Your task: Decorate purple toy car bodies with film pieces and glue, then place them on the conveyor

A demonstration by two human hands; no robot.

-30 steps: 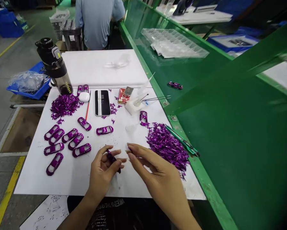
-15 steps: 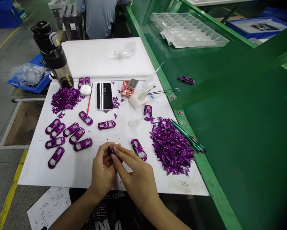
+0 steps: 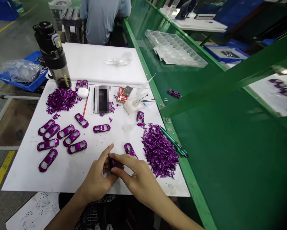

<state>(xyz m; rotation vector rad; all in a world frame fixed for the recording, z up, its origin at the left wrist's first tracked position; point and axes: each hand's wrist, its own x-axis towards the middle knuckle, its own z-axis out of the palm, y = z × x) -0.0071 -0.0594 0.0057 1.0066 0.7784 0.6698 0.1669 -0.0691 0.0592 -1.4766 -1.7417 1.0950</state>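
A purple toy car body (image 3: 114,163) is held between my two hands above the near part of the white table, mostly covered by the fingers. My left hand (image 3: 97,176) is closed around its left side, with the index finger raised. The thumb and fingers of my right hand (image 3: 139,178) grip it from the right. Just beyond my right hand lies another purple car body (image 3: 130,149), partly hidden by that hand. A pile of small pointed purple parts (image 3: 159,151) is to the right. Several more car bodies (image 3: 76,147) lie to the left.
A tall bottle (image 3: 52,57) stands at the back left beside a second purple pile (image 3: 61,100). A phone (image 3: 101,99), a white case (image 3: 83,93), a red box (image 3: 121,95) and tweezers (image 3: 155,100) lie behind. A green cutter (image 3: 174,142) lies along the green ledge (image 3: 185,172).
The view has shifted, so the table sits further left and lower. Both hands have turned the car body slightly, and my left index finger has lifted away from it.
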